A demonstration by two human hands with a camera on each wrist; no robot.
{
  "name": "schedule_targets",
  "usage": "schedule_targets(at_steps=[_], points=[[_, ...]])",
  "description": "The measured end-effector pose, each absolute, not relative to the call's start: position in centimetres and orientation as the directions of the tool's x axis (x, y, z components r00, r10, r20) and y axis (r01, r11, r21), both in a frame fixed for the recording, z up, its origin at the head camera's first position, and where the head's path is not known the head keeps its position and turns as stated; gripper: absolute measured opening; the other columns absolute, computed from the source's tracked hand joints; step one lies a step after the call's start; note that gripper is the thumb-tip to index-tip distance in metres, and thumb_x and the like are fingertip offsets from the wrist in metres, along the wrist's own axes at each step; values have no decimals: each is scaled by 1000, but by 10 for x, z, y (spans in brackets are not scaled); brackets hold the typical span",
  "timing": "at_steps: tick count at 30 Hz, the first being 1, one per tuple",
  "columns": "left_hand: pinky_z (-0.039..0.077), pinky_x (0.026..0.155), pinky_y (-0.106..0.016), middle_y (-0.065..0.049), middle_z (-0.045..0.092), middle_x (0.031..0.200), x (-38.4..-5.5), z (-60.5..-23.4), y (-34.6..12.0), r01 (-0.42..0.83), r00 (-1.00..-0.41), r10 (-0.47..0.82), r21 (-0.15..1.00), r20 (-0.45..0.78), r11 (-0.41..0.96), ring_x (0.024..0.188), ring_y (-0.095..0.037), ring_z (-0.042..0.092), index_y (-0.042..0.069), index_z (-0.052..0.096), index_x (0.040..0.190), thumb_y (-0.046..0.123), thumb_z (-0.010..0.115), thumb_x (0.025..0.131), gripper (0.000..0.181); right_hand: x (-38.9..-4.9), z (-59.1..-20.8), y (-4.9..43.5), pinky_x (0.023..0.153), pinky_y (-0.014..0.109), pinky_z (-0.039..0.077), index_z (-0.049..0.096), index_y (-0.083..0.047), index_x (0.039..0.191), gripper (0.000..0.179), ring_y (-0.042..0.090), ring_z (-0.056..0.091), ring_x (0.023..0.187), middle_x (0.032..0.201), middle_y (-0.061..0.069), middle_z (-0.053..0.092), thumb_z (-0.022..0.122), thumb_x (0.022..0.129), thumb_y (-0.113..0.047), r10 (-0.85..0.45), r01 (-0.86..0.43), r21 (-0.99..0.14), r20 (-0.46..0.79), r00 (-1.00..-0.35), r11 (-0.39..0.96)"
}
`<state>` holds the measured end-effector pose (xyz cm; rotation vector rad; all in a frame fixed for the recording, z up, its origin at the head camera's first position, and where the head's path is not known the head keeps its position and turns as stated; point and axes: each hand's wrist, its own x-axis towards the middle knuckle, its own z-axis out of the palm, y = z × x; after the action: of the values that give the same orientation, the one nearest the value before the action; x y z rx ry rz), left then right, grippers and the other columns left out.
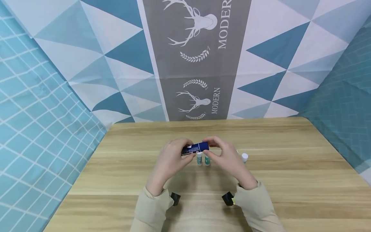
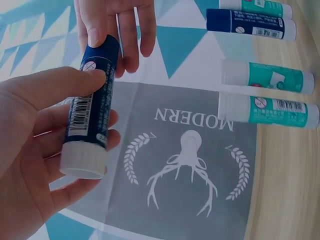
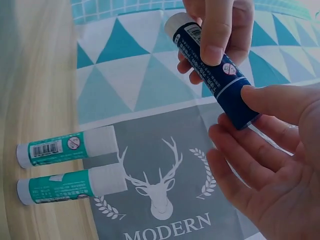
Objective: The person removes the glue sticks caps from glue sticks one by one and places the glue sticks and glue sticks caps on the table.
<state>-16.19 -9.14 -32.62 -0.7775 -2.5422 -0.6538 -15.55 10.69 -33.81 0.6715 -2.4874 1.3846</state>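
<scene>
A dark blue glue stick [image 1: 195, 148] with a white base is held up between both hands over the table. Its body lies in the left hand [image 1: 171, 158], thumb across the label and fingers wrapped behind it, as the left wrist view shows. At the other end, the right hand [image 1: 225, 158] pinches the blue cap [image 3: 237, 104] between thumb and fingers. The cap sits on the body. Below the hands, two green glue sticks [image 3: 55, 187] with white caps stand side by side on the table.
Another dark blue glue stick [image 2: 255, 25] and a third green one [image 2: 267, 7] stand farther right, mostly hidden behind the right hand in the head view. The wooden table [image 1: 121, 180] meets a patterned cloth backdrop [image 1: 197, 71] at its far edge.
</scene>
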Motion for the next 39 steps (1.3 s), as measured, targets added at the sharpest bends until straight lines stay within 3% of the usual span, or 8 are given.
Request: schedule_targets(at_steps=[7, 13, 23, 33, 39], points=[[46, 77, -30, 5, 66, 88, -159, -324, -89, 663, -678, 424, 251, 601, 705, 78, -9, 59, 14, 64, 97, 20, 75, 74, 26, -155, -337, 110, 84, 30, 49, 58, -8, 113, 30, 13, 62, 89, 96, 3, 66, 64, 84, -13, -278, -479, -820, 403, -872, 313], [45, 78, -30, 4, 66, 90, -159, -320, -88, 689, -620, 420, 204, 663, 696, 82, -12, 60, 13, 64, 98, 19, 76, 73, 28, -157, -334, 112, 83, 26, 50, 57, -9, 116, 36, 13, 62, 90, 105, 7, 65, 66, 82, -12, -261, -489, -840, 431, -864, 234], [45, 81, -31, 2, 65, 91, -154, -313, -85, 716, -542, 424, 134, 726, 685, 86, -15, 60, 13, 65, 99, 16, 76, 73, 28, -156, -331, 112, 80, 23, 50, 56, -9, 120, 43, 11, 62, 90, 108, 9, 64, 69, 79, -14, -220, -444, -870, 400, -890, 215], [45, 78, -31, 2, 65, 90, -152, -312, -85, 716, -533, 416, 132, 737, 685, 85, -15, 59, 12, 65, 100, 16, 76, 73, 29, -154, -329, 112, 70, 22, 52, 61, -6, 112, 34, 10, 62, 79, 91, 9, 67, 68, 80, -14, -209, -436, -866, 392, -896, 245], [45, 77, -30, 2, 65, 90, -150, -313, -86, 724, -535, 419, 142, 734, 675, 84, -15, 59, 11, 65, 100, 16, 75, 73, 29, -152, -332, 112, 70, 22, 51, 62, -7, 111, 32, 9, 63, 79, 90, 8, 68, 67, 81, -15, -209, -434, -868, 390, -897, 242]])
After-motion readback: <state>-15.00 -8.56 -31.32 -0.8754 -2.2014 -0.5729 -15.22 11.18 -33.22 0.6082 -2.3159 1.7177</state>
